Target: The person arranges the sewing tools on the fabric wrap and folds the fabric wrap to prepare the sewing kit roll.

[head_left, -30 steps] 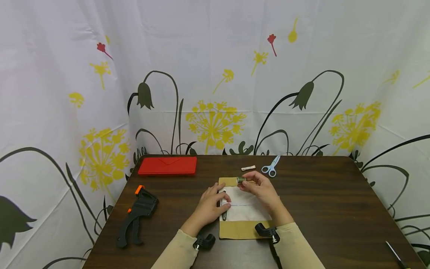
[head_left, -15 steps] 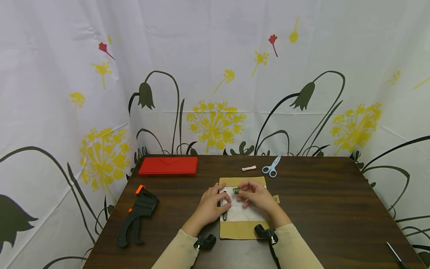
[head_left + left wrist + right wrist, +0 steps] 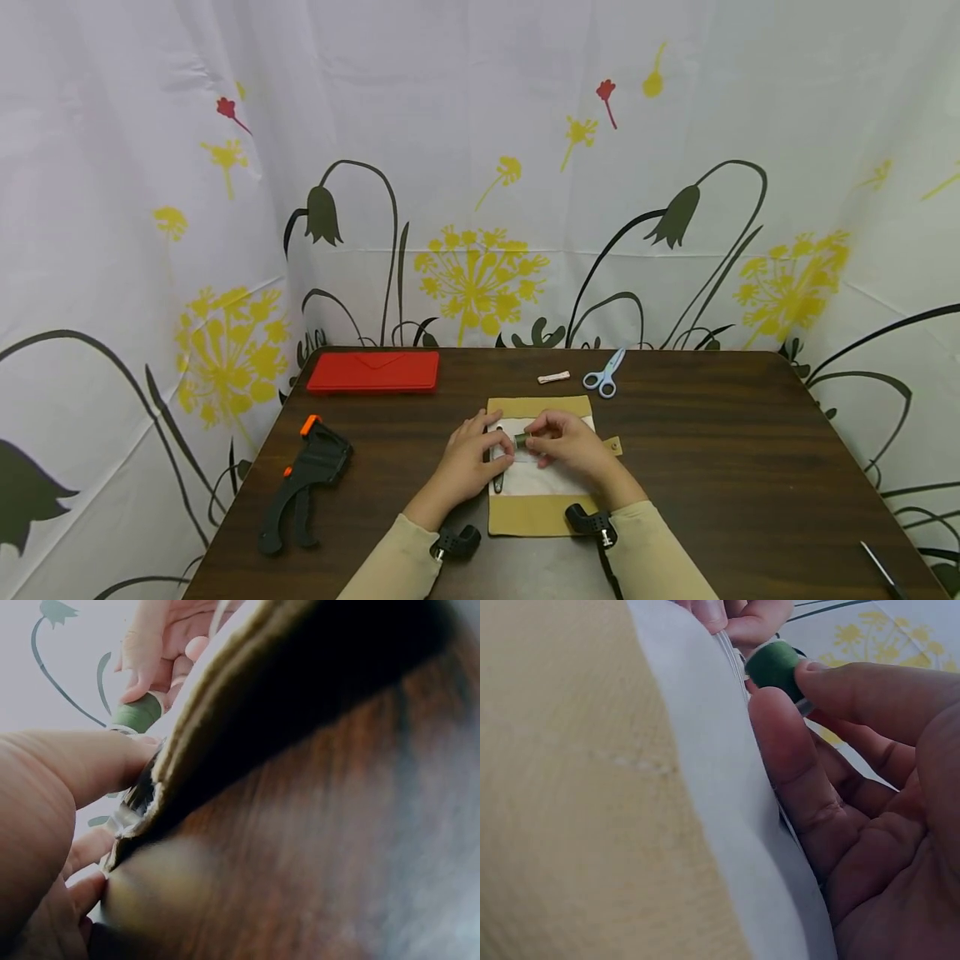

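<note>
My right hand (image 3: 573,450) pinches a green thread spool (image 3: 774,669) between thumb and fingers, over the white lining of an open tan fabric pouch (image 3: 536,515). In the left wrist view, the spool lies close beyond my left thumb. My left hand (image 3: 467,458) is at the pouch's left side, its fingertips gripping the edge of the white cloth, as the right wrist view shows. Under that hand, a slim black tool (image 3: 499,482) lies along the pouch's left side, partly hidden by the fingers.
Light blue scissors (image 3: 604,374) and a small pale strip (image 3: 553,377) lie beyond the pouch. A red case (image 3: 373,372) sits back left, a black clamp (image 3: 307,483) with orange tips at left. A pen-like thing (image 3: 881,567) lies front right.
My right hand has brought the spool down and left, from the pouch's far edge to the white lining beside my left fingers. The left hand stays in place.
</note>
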A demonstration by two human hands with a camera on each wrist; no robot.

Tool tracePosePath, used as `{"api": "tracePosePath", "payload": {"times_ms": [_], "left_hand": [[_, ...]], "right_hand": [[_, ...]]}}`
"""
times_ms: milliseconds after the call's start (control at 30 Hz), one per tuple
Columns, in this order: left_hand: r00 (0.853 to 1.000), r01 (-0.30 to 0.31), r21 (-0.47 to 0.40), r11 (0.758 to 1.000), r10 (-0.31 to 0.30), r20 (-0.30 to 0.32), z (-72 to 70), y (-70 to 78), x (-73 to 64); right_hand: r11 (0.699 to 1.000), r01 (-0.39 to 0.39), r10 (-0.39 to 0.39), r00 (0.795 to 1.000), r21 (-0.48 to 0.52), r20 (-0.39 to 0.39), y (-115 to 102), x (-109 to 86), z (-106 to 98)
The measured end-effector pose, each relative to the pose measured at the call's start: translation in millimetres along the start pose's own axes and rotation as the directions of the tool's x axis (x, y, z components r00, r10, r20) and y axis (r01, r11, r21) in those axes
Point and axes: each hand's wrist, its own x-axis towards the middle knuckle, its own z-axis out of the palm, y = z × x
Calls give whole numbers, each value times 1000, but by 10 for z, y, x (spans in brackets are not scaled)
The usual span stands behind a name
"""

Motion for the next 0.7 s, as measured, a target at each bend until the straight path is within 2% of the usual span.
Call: {"api": "tracePosePath", "payload": {"times_ms": [333,500,700], "left_hand": [[999,-12,-4,1000,11,-33,25,-29,-1],[999,1,-16,1000,-2,-47,14,-14,6],[998,15,-36,999,-17,-61,19,1,11]], "right_hand": [[995,9,-9,1000,-97,6,-39,-32,14],[986,30,-30,1000,-166,-1,-49,-31,14],[965,0,-7,1000,-263,-26,-67,-32,14]]}}
